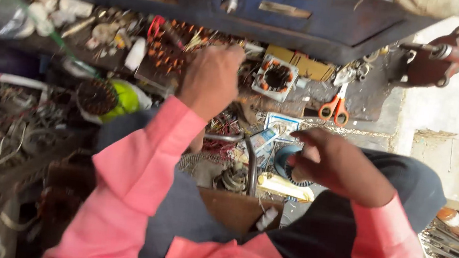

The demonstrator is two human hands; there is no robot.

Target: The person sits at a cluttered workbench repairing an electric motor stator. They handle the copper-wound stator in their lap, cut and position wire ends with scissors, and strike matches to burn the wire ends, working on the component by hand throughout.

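Two Hands Over a Cluttered Repair Bench

Two pink-sleeved arms extend over the work area. Left hand [211, 78] is curled into a fist at 12 o'clock, reaching into copper-wound coil parts [165, 47]; whether it grips anything cannot be told. Right hand [336, 163] is clamped on a round dark stator ring [286, 163], held above the lap at 3 o'clock. Orange-handled scissors [335, 107] lie beyond at 1 o'clock. A square white stator [275, 77] sits between the hands. Tangled wire scrap crowds 9 o'clock.
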